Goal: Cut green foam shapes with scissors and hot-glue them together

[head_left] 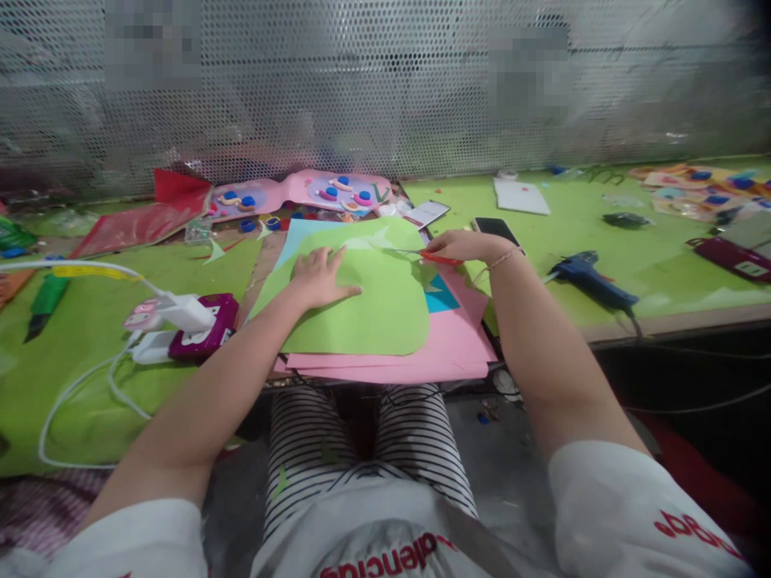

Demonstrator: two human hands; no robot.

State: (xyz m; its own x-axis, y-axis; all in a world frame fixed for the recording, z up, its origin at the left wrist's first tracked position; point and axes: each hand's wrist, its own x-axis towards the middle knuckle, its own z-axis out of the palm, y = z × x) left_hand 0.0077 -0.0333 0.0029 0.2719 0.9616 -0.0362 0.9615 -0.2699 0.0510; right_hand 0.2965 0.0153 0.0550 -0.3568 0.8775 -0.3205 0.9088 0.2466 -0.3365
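A light green sheet of paper with rounded corners lies in front of me on top of pink sheets and blue paper. Spread flat on the green sheet, my left hand rests with thumb and fingers apart. At the sheet's upper right, my right hand is closed round the red handles of a pair of scissors. The blades point left over the paper. A pale cut strip lies near the sheet's top edge, close to the blade tips.
Left stands a purple power strip with white chargers and cables. A blue glue gun and dark phone lie right. Behind are pink decorated pieces, a red packet and a white pad, before a perforated metal panel.
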